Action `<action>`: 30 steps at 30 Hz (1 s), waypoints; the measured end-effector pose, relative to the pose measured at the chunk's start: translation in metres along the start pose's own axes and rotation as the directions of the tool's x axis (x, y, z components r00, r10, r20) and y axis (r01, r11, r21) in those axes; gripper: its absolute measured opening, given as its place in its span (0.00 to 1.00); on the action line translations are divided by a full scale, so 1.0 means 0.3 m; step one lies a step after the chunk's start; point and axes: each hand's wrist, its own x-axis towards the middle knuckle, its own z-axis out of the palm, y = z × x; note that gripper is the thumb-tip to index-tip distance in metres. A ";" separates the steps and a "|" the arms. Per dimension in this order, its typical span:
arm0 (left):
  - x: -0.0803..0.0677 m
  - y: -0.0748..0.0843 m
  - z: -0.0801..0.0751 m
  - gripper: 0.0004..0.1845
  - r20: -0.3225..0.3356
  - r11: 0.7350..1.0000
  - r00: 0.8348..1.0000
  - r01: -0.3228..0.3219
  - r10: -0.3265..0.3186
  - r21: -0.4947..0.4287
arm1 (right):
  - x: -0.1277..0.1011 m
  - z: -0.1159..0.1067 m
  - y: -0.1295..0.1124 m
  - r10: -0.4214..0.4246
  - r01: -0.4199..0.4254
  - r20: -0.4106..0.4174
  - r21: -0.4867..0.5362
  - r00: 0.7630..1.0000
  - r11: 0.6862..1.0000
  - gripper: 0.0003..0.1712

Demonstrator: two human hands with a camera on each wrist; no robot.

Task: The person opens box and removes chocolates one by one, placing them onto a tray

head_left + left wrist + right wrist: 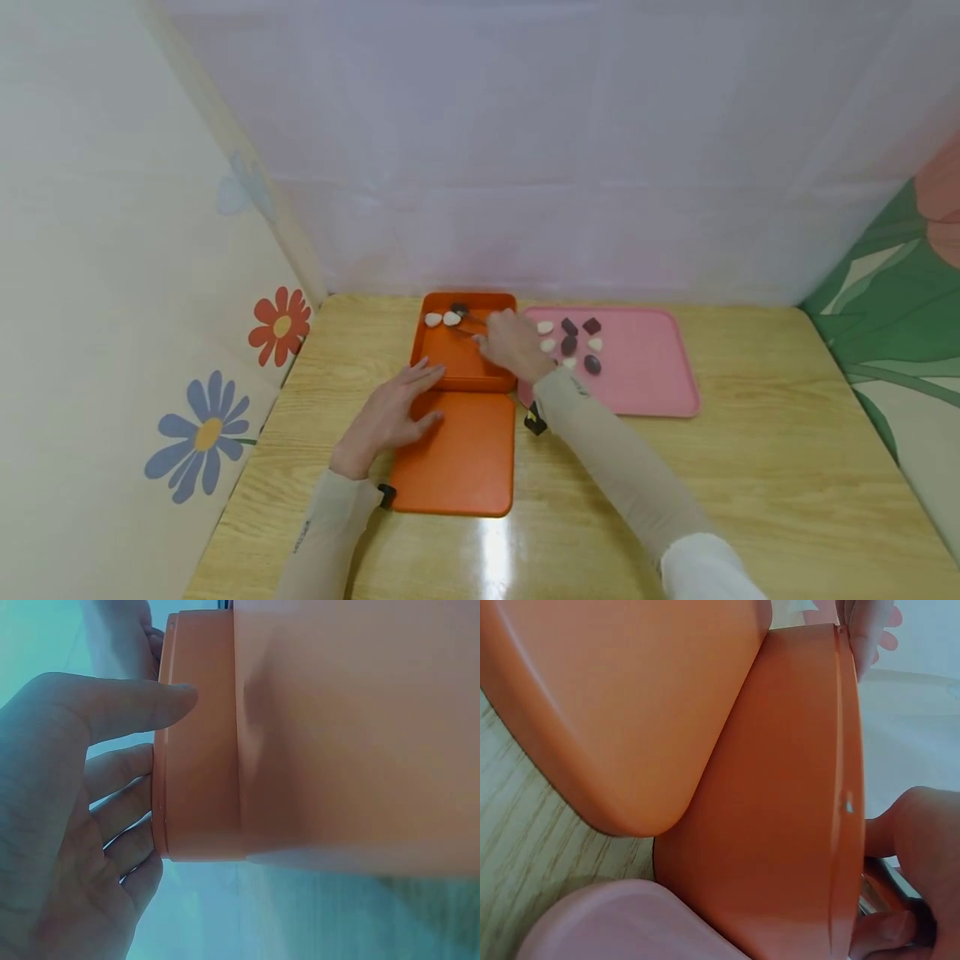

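Orange box [463, 362] sits on the table [750, 467] at about 12 o'clock from the person, its orange lid [457, 454] lying flat just in front of it, touching its near edge. Left hand [390, 414] rests on the lid's far-left corner, fingers [120, 709] straight and relaxed, tips against the box's near wall; left wrist view shows the thumb laid on the box side, nothing gripped. Right hand [513, 343] reaches over the box's right rim at roughly 1 o'clock, fingers curled round a thin dark tool [896, 900]; in the head view its tip points at the stones in the box's far-left corner. Two white stones [442, 318] and one dark stone [459, 309] lie there, close together. Pink tray [660, 367] sits just right of the box at 2 o'clock, holding a loose cluster of white and dark stones [572, 343] near its left side. Small black clip-like item [535, 422] on the table between lid and tray, under the right forearm.
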 end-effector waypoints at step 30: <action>-0.004 -0.016 0.010 0.37 -0.020 1.000 1.000 -0.018 0.018 -0.015 | 0.018 0.023 -0.053 0.055 -0.056 -0.048 -0.022 0.997 0.998 0.27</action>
